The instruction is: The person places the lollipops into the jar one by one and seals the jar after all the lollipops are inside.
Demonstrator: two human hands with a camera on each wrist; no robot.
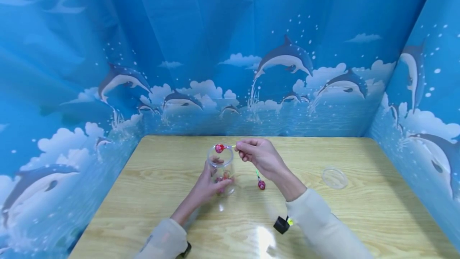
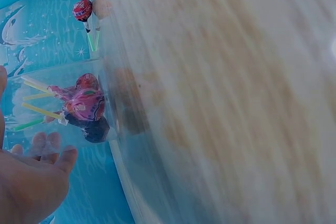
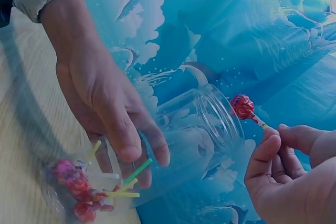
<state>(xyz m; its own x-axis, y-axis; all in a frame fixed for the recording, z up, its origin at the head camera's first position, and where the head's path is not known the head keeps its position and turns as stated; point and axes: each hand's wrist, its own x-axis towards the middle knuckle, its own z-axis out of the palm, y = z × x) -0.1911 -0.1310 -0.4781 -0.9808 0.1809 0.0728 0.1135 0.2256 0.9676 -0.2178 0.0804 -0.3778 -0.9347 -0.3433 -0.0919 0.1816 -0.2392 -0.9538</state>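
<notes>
A blue fabric-like backdrop printed with leaping dolphins and white clouds [image 1: 230,19] wraps three sides of a pale wood-grain bench [image 1: 143,195], where a person in light sleeves works bare-handed; the left hand [image 1: 210,183] is wrapped around a clear, cylindrical, open-topped jar [image 3: 184,140], which stands upright on the bench, mouth up; the right hand [image 1: 260,157], raised just to the jar's right, pinches the yellow stick [image 3: 264,126] of a red-wrapped round lollipop [image 1: 219,148]; to the far right of the bench lies a clear, round, disc-like lid [image 1: 335,178], apart from both hands; at the bottom of the jar sit several red, pink and dark wrapped lollipops [image 2: 86,103], their yellow and green sticks slanting toward the mouth; one more red-wrapped lollipop with a green stick [image 1: 261,185] rests on the bench beside the jar, nearer the right hand than the left; everything appears to turn on the pinched lollipop, its head over the jar's mouth and pointing left, its long axis nearly level and crosswise to the upright jar; how high it hangs above the rim is hard to judge.
</notes>
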